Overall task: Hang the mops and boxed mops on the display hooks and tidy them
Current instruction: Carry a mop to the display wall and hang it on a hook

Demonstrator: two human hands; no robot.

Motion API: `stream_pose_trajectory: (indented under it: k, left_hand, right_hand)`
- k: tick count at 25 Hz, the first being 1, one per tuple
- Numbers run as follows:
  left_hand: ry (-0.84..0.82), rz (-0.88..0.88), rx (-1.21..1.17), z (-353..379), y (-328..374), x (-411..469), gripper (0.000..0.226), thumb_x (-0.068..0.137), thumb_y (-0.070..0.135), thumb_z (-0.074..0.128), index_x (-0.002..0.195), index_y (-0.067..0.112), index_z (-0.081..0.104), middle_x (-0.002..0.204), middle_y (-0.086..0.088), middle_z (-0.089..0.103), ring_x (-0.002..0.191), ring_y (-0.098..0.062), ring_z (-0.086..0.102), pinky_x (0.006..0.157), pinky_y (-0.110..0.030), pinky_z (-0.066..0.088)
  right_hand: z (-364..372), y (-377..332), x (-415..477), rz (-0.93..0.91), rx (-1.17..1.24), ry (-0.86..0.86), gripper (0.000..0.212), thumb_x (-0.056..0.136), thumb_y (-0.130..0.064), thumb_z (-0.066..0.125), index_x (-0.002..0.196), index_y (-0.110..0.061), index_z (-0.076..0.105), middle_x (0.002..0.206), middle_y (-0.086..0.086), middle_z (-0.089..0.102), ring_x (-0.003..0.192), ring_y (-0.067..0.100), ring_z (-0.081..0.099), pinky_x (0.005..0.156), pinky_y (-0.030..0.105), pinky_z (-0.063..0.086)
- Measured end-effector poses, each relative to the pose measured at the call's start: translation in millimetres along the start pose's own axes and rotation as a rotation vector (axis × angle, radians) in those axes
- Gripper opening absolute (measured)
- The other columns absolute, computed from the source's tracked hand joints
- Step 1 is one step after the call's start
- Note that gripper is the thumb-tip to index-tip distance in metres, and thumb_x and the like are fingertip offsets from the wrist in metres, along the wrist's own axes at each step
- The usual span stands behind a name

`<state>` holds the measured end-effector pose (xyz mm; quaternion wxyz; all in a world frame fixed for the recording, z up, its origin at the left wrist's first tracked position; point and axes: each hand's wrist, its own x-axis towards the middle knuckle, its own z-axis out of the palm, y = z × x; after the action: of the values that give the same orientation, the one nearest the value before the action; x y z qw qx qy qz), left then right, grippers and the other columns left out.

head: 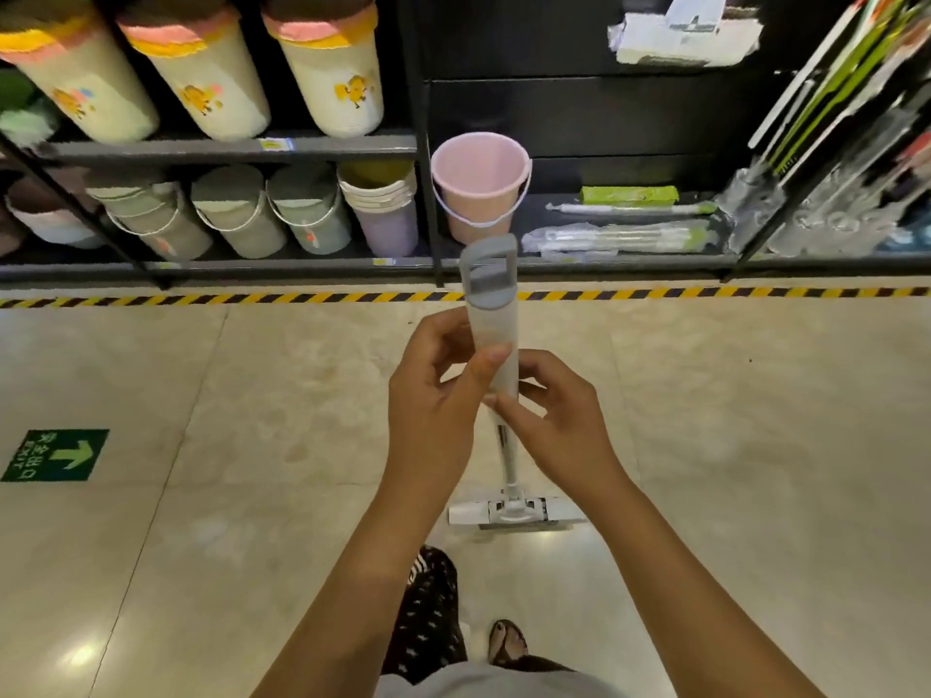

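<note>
At frame centre, left hand [433, 400] and right hand [559, 420] are pinching the flat mop [492, 335] upright, probably readying its hanging loop [491, 284] for hooking.

A flat mop [491, 345] stands upright in front of the pink bucket [478, 183]. Its grey hanging loop is just below the bucket's base, and its white head lies level at the bottom. Right of the bucket lie bagged mops [619, 239] and, behind them, a green boxed mop [629, 195].
</note>
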<state>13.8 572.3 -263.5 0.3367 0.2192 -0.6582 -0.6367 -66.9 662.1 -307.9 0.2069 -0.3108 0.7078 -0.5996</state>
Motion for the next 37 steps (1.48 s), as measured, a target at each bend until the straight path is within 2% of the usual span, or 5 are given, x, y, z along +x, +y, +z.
stream_pose_trajectory:
  k: [6, 19, 22, 33, 37]
  left_hand:
    - [-0.271, -0.025, -0.087, 50, -31, 101, 0.024, 0.087, 0.007, 0.065, 0.095, 0.028, 0.059, 0.084, 0.026, 0.068, 0.083, 0.006, 0.063, 0.068, -0.008, 0.048]
    - [-0.756, 0.098, -0.055, 165, -55, 309, 0.019, 0.085, 0.027, 0.066, 0.098, 0.038, 0.057, 0.089, 0.032, 0.065, 0.088, 0.008, 0.061, 0.070, -0.007, 0.046]
    - [-0.838, 0.136, -0.014, 219, -59, 329, 0.019, 0.087, 0.027, 0.069, 0.098, 0.038, 0.059, 0.088, 0.024, 0.066, 0.089, 0.006, 0.061, 0.070, -0.008, 0.048]
    - [-0.598, 0.207, 0.044, 445, -53, 435, 0.022, 0.075, 0.042, 0.068, 0.095, 0.034, 0.062, 0.086, 0.026, 0.066, 0.083, 0.008, 0.061, 0.072, -0.007, 0.046]
    - [-0.412, 0.171, -0.007, 495, -45, 482, 0.017, 0.085, 0.014, 0.070, 0.094, 0.027, 0.063, 0.087, 0.013, 0.067, 0.078, 0.007, 0.062, 0.072, -0.014, 0.052]
  right_hand:
    - [-37, 20, 74, 0.071, -0.064, 0.237, 0.024, 0.078, -0.028, 0.068, 0.098, -0.040, 0.060, 0.091, -0.028, 0.065, 0.094, 0.001, 0.064, 0.086, 0.013, 0.050]
    - [-103, 35, 239, 0.119, 0.022, 0.738, 0.019, 0.076, -0.016, 0.068, 0.095, -0.019, 0.065, 0.089, -0.011, 0.070, 0.086, 0.002, 0.066, 0.075, 0.016, 0.051]
    - [-146, 49, 255, 0.123, 0.071, 0.810, 0.022, 0.081, 0.000, 0.067, 0.093, -0.019, 0.066, 0.085, -0.012, 0.071, 0.083, 0.002, 0.066, 0.072, 0.016, 0.051]
    - [-378, 83, 389, 0.046, 0.120, 0.619, 0.030, 0.083, 0.004, 0.067, 0.096, -0.024, 0.064, 0.091, -0.010, 0.069, 0.085, -0.003, 0.064, 0.074, 0.014, 0.050]
    - [-443, 77, 451, -0.023, 0.033, 0.471, 0.026, 0.084, -0.003, 0.068, 0.102, -0.022, 0.065, 0.094, -0.011, 0.068, 0.091, 0.007, 0.067, 0.082, 0.023, 0.055]
